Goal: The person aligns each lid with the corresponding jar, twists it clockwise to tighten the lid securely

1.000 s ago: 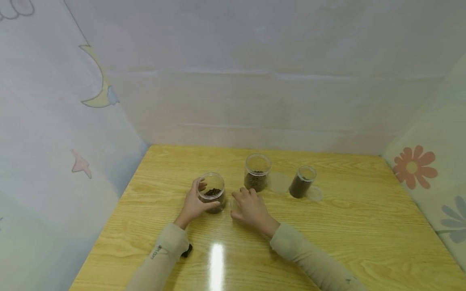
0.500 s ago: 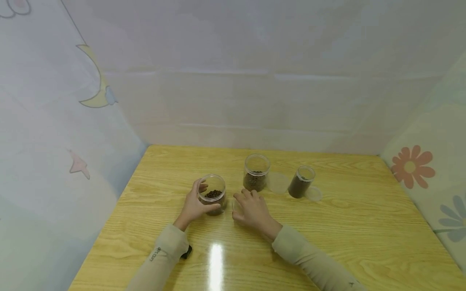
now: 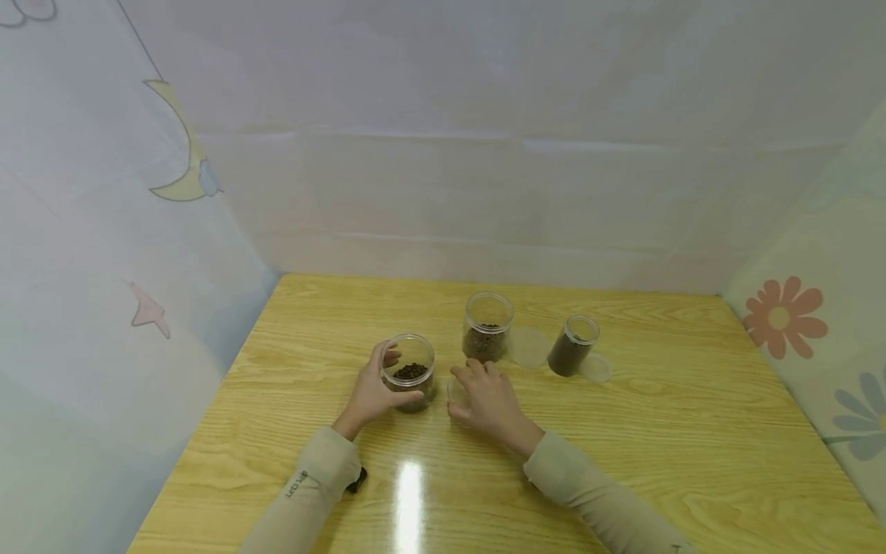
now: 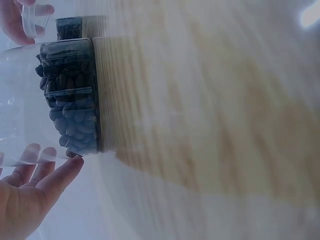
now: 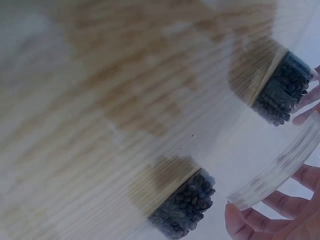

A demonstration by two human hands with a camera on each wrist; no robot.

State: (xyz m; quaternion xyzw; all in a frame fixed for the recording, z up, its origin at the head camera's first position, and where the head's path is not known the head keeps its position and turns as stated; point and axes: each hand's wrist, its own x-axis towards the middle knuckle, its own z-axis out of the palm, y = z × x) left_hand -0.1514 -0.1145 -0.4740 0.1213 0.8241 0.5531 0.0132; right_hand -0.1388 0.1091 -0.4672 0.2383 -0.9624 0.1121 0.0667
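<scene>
My left hand (image 3: 370, 394) holds a wide clear jar (image 3: 425, 394) partly filled with dark beans, thumb along its near side and fingers behind it. In the left wrist view the fingertips (image 4: 70, 167) lie against the jar wall (image 4: 75, 100) close to its base. The jar stands upright, its top uncovered. Just to its right, my right hand (image 3: 491, 402) grips a clear round lid (image 3: 457, 392). The right wrist view shows this lid (image 5: 277, 172) tilted on edge, with thumb and fingers round its rim, apart from the jar.
Behind the right hand stands another uncovered bean jar (image 3: 487, 344), a clear lid (image 3: 529, 348) lying beside it. Farther right are a narrower uncovered jar (image 3: 570, 355) with dark contents and a smaller lid (image 3: 597, 368). Printed cloth walls (image 3: 443, 208) border the wooden table (image 3: 657, 431).
The left hand and its bean jar have shifted slightly right and toward the near edge. My right hand, with the lid, has moved slightly right too. The other jars stay put.
</scene>
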